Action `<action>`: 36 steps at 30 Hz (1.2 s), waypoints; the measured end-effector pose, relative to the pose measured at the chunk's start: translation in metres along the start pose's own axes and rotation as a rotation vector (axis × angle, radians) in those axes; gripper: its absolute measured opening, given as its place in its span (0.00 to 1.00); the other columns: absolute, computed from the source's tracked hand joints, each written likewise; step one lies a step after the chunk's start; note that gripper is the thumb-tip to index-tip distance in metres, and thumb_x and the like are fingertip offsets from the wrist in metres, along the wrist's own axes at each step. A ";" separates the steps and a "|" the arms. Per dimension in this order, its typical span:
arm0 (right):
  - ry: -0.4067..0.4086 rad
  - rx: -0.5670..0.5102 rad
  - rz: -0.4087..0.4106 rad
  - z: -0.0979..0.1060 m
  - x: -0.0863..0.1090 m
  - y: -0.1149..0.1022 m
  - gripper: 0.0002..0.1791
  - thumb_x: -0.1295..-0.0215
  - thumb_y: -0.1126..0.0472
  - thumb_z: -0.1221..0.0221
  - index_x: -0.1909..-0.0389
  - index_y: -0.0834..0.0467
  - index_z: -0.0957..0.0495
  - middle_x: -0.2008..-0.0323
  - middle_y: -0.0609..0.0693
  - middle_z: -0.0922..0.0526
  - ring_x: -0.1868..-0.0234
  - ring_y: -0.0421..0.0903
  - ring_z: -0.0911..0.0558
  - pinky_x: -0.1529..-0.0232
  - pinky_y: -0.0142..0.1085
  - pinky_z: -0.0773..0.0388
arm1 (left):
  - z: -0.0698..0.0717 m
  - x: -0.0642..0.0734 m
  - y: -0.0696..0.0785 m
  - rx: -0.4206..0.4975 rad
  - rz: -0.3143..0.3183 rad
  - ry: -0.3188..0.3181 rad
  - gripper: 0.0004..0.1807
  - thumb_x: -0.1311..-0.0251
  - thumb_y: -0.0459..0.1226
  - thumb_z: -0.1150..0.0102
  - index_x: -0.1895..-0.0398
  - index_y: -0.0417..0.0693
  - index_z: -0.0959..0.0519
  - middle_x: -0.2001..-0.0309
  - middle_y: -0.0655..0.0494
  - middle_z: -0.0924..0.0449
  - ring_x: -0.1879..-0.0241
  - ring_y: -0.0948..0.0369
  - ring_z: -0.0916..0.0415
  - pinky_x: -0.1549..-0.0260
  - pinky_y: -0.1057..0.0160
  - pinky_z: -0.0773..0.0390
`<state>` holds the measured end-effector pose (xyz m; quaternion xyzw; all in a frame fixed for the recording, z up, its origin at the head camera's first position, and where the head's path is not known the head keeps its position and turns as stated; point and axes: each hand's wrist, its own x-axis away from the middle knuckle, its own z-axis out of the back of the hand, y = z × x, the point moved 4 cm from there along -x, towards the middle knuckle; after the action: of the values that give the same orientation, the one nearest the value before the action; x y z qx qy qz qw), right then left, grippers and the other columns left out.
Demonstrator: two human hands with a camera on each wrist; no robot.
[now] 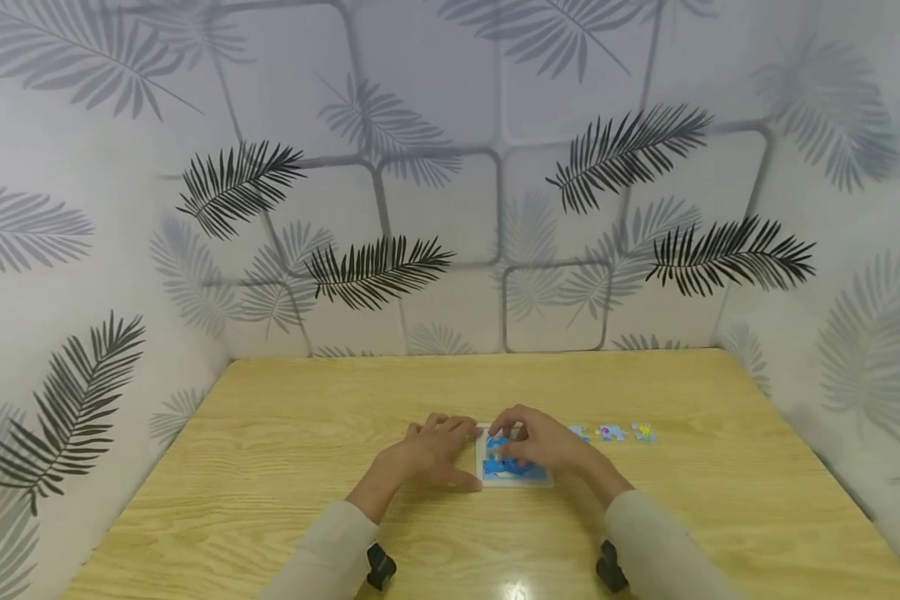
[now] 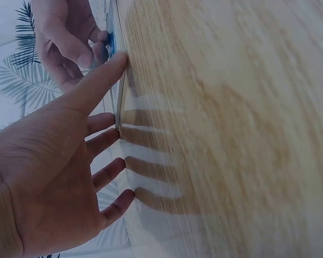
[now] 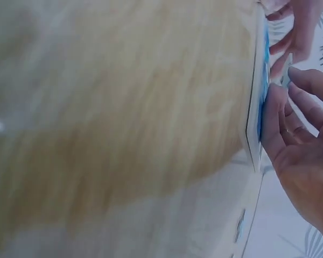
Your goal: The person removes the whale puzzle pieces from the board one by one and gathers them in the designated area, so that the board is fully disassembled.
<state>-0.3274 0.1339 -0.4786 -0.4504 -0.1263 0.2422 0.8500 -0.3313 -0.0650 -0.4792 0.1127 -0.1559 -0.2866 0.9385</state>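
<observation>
The outspread left hand (image 1: 432,455) is touching the puzzle board (image 1: 517,484); the right hand (image 1: 546,441) is pinching a piece (image 3: 287,69) above it.

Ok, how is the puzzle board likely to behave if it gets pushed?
The puzzle board is probably stiff: its thin edge runs straight in the right wrist view. It would likely slide rather than tip, since it lies flat and low on the table. A leftward push may be checked by the left hand, which lies at its left edge.

Lt. beige slvs (image 1: 324,546), w/ a small blk unit (image 1: 380,567) at each, prob. a cam.
</observation>
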 end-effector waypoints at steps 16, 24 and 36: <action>0.148 0.183 0.049 0.073 0.062 0.036 0.09 0.32 0.65 0.33 0.53 0.54 0.16 0.50 0.53 0.20 0.75 0.39 0.28 0.71 0.34 0.25 | 0.007 0.007 0.008 -0.014 0.025 -0.008 0.49 0.37 0.60 0.32 0.18 0.56 0.41 0.19 0.55 0.45 0.20 0.46 0.52 0.27 0.34 0.50; 0.108 0.243 0.091 0.083 0.085 0.047 0.08 0.36 0.64 0.29 0.58 0.50 0.14 0.57 0.48 0.18 0.70 0.39 0.29 0.67 0.32 0.26 | 0.005 0.007 0.007 -0.001 0.027 -0.010 0.50 0.39 0.62 0.32 0.18 0.58 0.41 0.19 0.57 0.45 0.20 0.48 0.52 0.26 0.35 0.50; 0.047 0.241 0.119 0.074 0.087 0.052 0.09 0.37 0.66 0.29 0.59 0.51 0.15 0.55 0.51 0.20 0.68 0.42 0.29 0.65 0.32 0.25 | 0.007 0.007 0.009 0.005 0.029 -0.006 0.49 0.38 0.60 0.31 0.18 0.56 0.41 0.19 0.55 0.44 0.20 0.46 0.52 0.26 0.33 0.51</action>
<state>-0.3006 0.2569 -0.4796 -0.3573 -0.0493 0.2951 0.8848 -0.3241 -0.0626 -0.4681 0.1117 -0.1611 -0.2731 0.9418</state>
